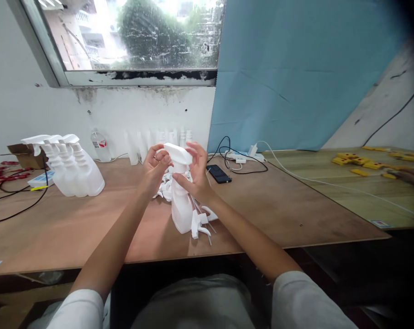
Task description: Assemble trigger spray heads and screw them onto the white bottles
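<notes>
A white spray bottle point(181, 212) stands on the brown table in front of me, with a white trigger sprayer head point(178, 154) on its neck. My left hand point(155, 168) is closed at the left side of the head, fingers bent and a ring on one. From the right, my right hand point(197, 177) curls round the head and neck, its thumb across the neck. Loose trigger sprayers point(201, 221) with thin tubes lie right beside the bottle's base. More white sprayer parts point(165, 188) are heaped behind it, partly hidden by my hands.
Several assembled spray bottles point(77, 169) stand in a row at the left. White bottles point(134, 148) line the wall near a clear plastic bottle point(100, 145). A black phone point(219, 174), cables and a power strip point(244, 156) lie right. Yellow parts point(357, 161) are near another person's hand point(412, 176).
</notes>
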`<state>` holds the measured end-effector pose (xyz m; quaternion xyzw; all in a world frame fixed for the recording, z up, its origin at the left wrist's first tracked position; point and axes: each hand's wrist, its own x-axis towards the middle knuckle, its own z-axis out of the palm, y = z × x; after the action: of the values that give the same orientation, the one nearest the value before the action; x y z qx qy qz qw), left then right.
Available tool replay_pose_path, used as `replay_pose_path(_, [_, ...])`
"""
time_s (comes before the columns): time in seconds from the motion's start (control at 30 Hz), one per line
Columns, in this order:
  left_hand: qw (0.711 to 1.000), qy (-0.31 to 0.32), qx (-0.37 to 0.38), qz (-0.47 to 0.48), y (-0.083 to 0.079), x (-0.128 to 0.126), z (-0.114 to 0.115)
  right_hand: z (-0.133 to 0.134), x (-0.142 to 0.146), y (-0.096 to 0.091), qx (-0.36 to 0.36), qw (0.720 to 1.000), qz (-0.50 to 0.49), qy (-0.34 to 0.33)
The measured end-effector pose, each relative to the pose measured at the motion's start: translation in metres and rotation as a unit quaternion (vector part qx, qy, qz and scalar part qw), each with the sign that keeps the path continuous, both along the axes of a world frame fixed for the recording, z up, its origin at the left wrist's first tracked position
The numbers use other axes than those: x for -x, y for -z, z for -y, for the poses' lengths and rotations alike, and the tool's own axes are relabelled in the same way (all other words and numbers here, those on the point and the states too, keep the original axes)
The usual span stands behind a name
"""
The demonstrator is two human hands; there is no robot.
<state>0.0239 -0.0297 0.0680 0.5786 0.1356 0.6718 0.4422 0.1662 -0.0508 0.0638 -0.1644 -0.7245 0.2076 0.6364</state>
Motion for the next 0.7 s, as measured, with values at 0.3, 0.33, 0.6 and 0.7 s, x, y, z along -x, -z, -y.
replay_pose_path(0.3, [0.962, -0.193, -0.118, -0.154, -0.019, 0.006, 0.039, 0.003, 0.013, 0.02, 0.172, 0.984, -0.035, 0.017])
replay_pose_path(0.33, [0.946, -0.224, -0.139, -0.191, -0.023, 0.005, 0.043, 0.003, 0.015, 0.02, 0.157, 0.985, -0.042, 0.058])
replay_pose_path(0.6, [0.855, -0.236, -0.098, -0.451, -0.079, 0.015, 0.038, -0.003, 0.019, 0.025, 0.054, 0.986, 0.005, 0.157])
replay_pose_path(0.7, [0.856, -0.169, -0.07, -0.483, -0.089, 0.024, 0.028, 0.001, 0.018, 0.026, 0.038, 0.989, 0.016, 0.14])
